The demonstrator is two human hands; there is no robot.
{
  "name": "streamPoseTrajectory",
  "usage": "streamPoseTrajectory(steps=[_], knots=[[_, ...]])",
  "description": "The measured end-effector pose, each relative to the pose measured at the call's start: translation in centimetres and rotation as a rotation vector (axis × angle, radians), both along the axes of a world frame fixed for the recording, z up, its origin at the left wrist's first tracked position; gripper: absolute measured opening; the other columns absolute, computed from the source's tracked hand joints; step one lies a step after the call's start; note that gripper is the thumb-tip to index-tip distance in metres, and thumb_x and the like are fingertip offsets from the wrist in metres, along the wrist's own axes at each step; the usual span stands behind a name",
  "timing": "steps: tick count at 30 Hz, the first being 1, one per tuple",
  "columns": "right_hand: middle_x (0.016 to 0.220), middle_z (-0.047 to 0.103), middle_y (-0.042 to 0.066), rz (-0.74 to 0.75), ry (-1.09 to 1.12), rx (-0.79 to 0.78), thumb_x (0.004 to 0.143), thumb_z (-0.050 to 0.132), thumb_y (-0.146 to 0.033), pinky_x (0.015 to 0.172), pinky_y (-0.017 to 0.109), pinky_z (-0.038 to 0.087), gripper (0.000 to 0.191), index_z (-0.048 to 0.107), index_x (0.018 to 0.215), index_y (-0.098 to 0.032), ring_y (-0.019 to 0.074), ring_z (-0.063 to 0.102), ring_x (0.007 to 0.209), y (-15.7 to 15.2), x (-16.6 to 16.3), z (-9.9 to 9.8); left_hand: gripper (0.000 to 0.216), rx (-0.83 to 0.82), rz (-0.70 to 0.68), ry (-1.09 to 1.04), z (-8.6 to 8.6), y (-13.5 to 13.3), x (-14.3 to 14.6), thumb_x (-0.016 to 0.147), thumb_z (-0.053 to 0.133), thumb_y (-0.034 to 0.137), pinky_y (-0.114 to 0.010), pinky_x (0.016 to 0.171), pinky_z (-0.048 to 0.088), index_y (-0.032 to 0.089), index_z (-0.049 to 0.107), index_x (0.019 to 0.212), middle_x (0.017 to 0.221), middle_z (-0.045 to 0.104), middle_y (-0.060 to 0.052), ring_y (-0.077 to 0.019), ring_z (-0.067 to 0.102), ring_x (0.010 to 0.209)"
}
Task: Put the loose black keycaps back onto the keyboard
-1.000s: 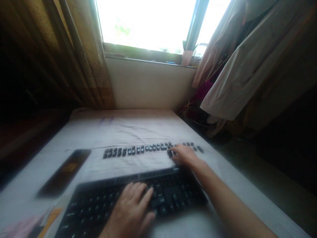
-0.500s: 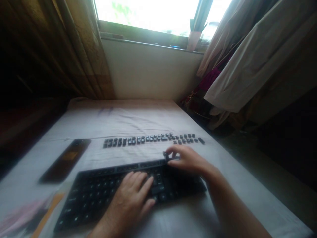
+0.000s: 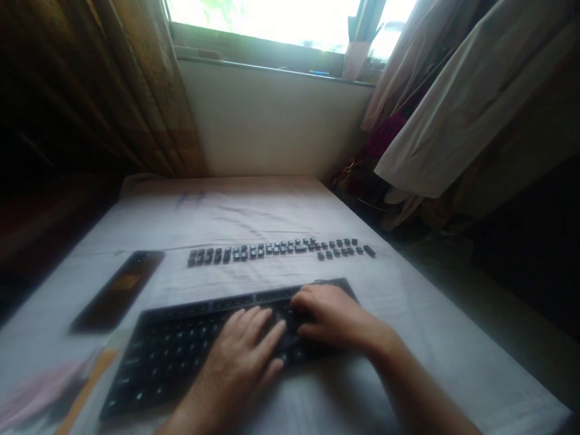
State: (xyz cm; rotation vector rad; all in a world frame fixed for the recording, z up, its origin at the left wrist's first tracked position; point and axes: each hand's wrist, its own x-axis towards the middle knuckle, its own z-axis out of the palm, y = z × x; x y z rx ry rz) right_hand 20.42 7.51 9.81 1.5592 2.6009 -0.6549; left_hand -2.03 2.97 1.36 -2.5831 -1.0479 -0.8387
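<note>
A black keyboard (image 3: 172, 362) lies at a slant on the white-covered surface. My left hand (image 3: 240, 356) rests flat across its middle, fingers stretched out and holding nothing. My right hand (image 3: 328, 314) is lowered over the right part of the keyboard, with its fingers curled and the thumb below them. It appears to pinch a small dark keycap (image 3: 294, 306) against the keyboard, mostly covered by the fingers. Beyond the keyboard, several loose black keycaps (image 3: 258, 250) lie in two long rows, with a longer keycap (image 3: 370, 251) at the right end.
A dark phone (image 3: 120, 290) lies left of the keyboard. Near the front left are an orange strip (image 3: 90, 386) and blurred pink material (image 3: 40, 393). Curtains (image 3: 149, 90) and hanging cloth (image 3: 435, 121) flank the window. The surface's right edge drops to a darker floor.
My right hand has moved down and toward me, from the keyboard's far edge onto its keys, with the small dark keycap. My left hand stays nearly in place. The view has shifted slightly.
</note>
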Motion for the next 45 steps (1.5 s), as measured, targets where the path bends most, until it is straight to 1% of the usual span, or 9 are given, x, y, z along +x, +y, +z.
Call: streamPoseTrajectory(steps=[3,7,12,19,22,28,32,37,45], knots=[[0.103,0.07,0.006,0.007,-0.01,-0.014,0.076,0.07,-0.024,0.077,0.028,0.043,0.03,0.07,0.106,-0.02,0.0222,0.064,0.093,0.0,0.0,0.1,0.037,-0.002,-0.019,0.014,0.1,-0.1,0.0,0.1,0.046,0.042,-0.043,0.104,0.042,0.025,0.063,0.127,0.127,0.062,-0.008,-0.0261,0.056,0.119],[0.104,0.07,0.007,0.016,-0.02,-0.024,0.077,0.07,-0.025,0.078,0.028,0.043,0.028,0.071,0.104,-0.02,0.0225,0.064,0.093,0.0,-0.1,0.2,0.041,-0.048,-0.061,0.084,0.0,-0.4,0.1,0.098,0.052,0.042,-0.044,0.105,0.042,0.028,0.056,0.136,0.133,0.059,-0.008,-0.0266,0.052,0.125],[0.101,0.07,0.007,0.023,-0.008,-0.043,0.077,0.069,-0.024,0.076,0.027,0.043,0.026,0.071,0.103,-0.02,0.0219,0.064,0.091,0.0,-0.2,0.3,0.05,-0.127,-0.054,0.152,-0.3,-0.6,0.2,0.093,0.06,0.039,-0.047,0.107,0.04,0.026,0.05,0.141,0.138,0.056,-0.009,-0.0288,0.05,0.128],[0.103,0.07,0.006,0.024,0.067,-0.067,0.077,0.068,-0.019,0.081,0.027,0.045,0.033,0.072,0.11,-0.021,0.0212,0.065,0.093,0.2,0.2,-0.4,0.053,-0.146,-0.071,0.148,0.1,-0.6,0.3,0.09,0.064,0.035,-0.049,0.107,0.04,0.025,0.051,0.14,0.137,0.054,-0.011,-0.0301,0.049,0.128],[0.103,0.07,0.006,0.019,0.09,-0.072,0.076,0.069,-0.017,0.082,0.027,0.046,0.032,0.072,0.108,-0.019,0.0208,0.065,0.093,0.2,0.2,-0.6,0.056,-0.149,-0.073,0.152,0.2,-0.6,0.3,0.089,0.066,0.035,-0.049,0.107,0.04,0.024,0.05,0.141,0.137,0.055,-0.011,-0.0302,0.049,0.127],[0.102,0.071,0.005,0.001,0.097,-0.075,0.075,0.07,-0.018,0.082,0.027,0.046,0.031,0.072,0.107,-0.02,0.0204,0.065,0.092,0.2,0.3,-0.7,0.052,-0.166,-0.067,0.151,0.0,-0.7,0.3,0.092,0.062,0.037,-0.049,0.108,0.039,0.025,0.05,0.141,0.139,0.054,-0.01,-0.0296,0.048,0.129],[0.102,0.071,0.006,0.004,0.112,-0.05,0.074,0.069,-0.018,0.082,0.027,0.046,0.033,0.072,0.107,-0.02,0.0206,0.065,0.092,0.1,0.5,-0.9,0.049,-0.164,-0.062,0.147,0.2,-0.6,0.3,0.093,0.06,0.038,-0.049,0.108,0.039,0.026,0.051,0.14,0.138,0.054,-0.01,-0.029,0.049,0.129],[0.102,0.07,0.005,0.012,0.148,-0.066,0.074,0.068,-0.015,0.082,0.027,0.047,0.035,0.071,0.109,-0.019,0.0196,0.065,0.092,0.1,0.4,-0.9,0.045,-0.148,-0.077,0.12,0.3,-0.6,0.3,0.096,0.055,0.041,-0.047,0.108,0.039,0.026,0.052,0.139,0.135,0.057,-0.009,-0.0273,0.05,0.127],[0.097,0.071,0.004,-0.008,0.142,-0.061,0.072,0.069,-0.018,0.078,0.026,0.046,0.032,0.071,0.104,-0.02,0.0194,0.064,0.088,0.0,0.4,-1.2,0.046,-0.161,-0.087,0.11,0.2,-0.5,0.2,0.095,0.057,0.042,-0.046,0.109,0.038,0.027,0.052,0.139,0.135,0.057,-0.008,-0.0271,0.051,0.126]])
